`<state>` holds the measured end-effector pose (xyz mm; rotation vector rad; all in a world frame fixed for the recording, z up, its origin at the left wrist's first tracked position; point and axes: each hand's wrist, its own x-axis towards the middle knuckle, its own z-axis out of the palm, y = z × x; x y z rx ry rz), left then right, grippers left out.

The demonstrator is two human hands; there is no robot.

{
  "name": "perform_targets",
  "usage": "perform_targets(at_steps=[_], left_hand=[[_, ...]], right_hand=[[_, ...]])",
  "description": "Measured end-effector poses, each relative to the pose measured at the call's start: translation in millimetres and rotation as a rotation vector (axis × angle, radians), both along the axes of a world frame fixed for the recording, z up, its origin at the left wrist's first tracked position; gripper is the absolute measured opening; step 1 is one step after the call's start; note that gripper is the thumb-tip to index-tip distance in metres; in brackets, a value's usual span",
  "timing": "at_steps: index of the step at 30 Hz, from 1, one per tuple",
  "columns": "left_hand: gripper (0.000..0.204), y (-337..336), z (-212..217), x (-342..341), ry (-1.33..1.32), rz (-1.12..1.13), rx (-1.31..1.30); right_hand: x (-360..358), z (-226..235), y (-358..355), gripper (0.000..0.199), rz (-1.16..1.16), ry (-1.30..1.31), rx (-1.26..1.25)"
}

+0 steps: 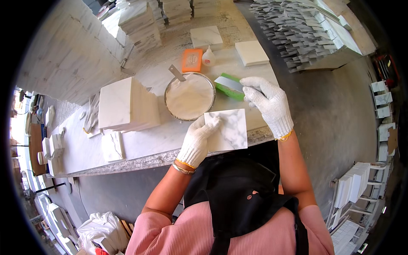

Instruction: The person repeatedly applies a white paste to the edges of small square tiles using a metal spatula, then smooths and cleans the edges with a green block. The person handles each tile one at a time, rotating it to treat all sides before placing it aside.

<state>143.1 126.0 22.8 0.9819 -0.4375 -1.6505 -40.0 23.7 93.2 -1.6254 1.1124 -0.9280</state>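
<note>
At the near edge of the stone-topped bench [144,143], the gloved left hand [196,142] grips a square tile [234,132], thumb across its upper face and the other fingers hidden beneath; it seems held flat this way so the face lies open to the wearer's eyes; the right hand [267,102] curls beside a green block [228,90], and I cannot tell whether it pinches anything; the round pan [165,103] of pale filling sits just beyond the tile, probably for easy reach, a metal blade [177,73] leaning on its rim; the tile itself is white, clouded with grey veins, its visible edges straight and its corners crisp.
</note>
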Motion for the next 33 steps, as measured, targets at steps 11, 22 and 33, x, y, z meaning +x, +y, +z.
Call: perform_targets(at_steps=[11, 22, 33], left_hand=[[0.032, 24, -16, 26, 0.140, 0.032, 0.073], [0.034, 36, -27, 31, 0.152, 0.015, 0.142], [0.028, 5, -18, -5, 0.203, -0.066, 0.056]], right_hand=[[67, -48, -24, 0.016, 0.255, 0.590, -0.403], [38, -45, -46, 0.032, 0.114, 0.495, -0.376], [-6, -54, -47, 0.059, -0.002, 0.905, -0.216]])
